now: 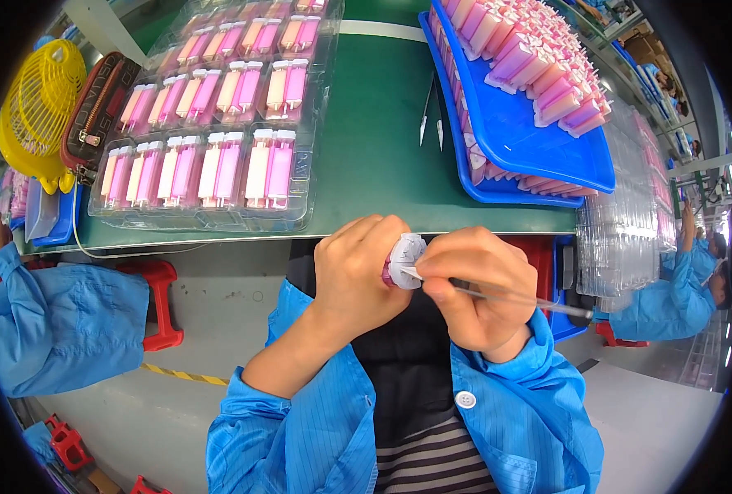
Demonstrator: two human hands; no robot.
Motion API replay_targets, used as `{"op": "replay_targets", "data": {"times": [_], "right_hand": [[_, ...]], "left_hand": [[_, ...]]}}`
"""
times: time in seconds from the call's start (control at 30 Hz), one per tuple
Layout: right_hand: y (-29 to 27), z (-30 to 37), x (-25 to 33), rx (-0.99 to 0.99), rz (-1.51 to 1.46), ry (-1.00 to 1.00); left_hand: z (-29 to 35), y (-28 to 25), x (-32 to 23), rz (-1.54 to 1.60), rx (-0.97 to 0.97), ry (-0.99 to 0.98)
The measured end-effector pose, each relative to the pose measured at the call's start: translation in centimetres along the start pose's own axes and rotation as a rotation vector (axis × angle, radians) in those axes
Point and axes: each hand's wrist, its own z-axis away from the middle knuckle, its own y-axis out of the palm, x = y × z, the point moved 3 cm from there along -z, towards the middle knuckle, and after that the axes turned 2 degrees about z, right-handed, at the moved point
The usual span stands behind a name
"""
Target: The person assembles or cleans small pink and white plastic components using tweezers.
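My left hand (357, 267) is closed around a small pink part with a white, rounded end (405, 259), held in front of my body just off the table's edge. Only that end and a sliver of pink show; the fingers hide the rest. Close beside it, my right hand (485, 284) pinches a slender greyish tool (539, 301) with a dark far end. The tool's pale tip meets the white end. Whether it is tweezers or a single rod I cannot make out.
On the green table (366, 123), a clear tray (300, 193) holds pink-and-cream pieces. Stacked blue trays (514, 144) carry more, near tweezers (432, 115). A yellow fan (41, 115) and dark pouch (98, 111) stand left. Clear trays (617, 214) rise right; co-workers sit both sides.
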Motion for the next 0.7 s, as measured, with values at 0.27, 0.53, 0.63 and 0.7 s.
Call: {"op": "replay_targets", "data": {"times": [0.27, 0.53, 0.63, 0.7], "right_hand": [[0.1, -0.5, -0.8, 0.202, 0.005, -0.003], [0.2, 1.0, -2.3, -0.093, -0.388, 0.176], [0.0, 0.9, -2.3, -0.059, -0.337, 0.153], [0.0, 1.0, -2.3, -0.054, -0.332, 0.149]], "left_hand": [[0.1, -0.2, 0.1, -0.023, 0.014, 0.022], [0.0, 0.0, -0.3, 0.089, 0.068, -0.025], [-0.1, 0.2, -0.3, 0.11, 0.059, -0.024], [-0.1, 0.1, -0.4, 0.113, 0.063, -0.019]]}}
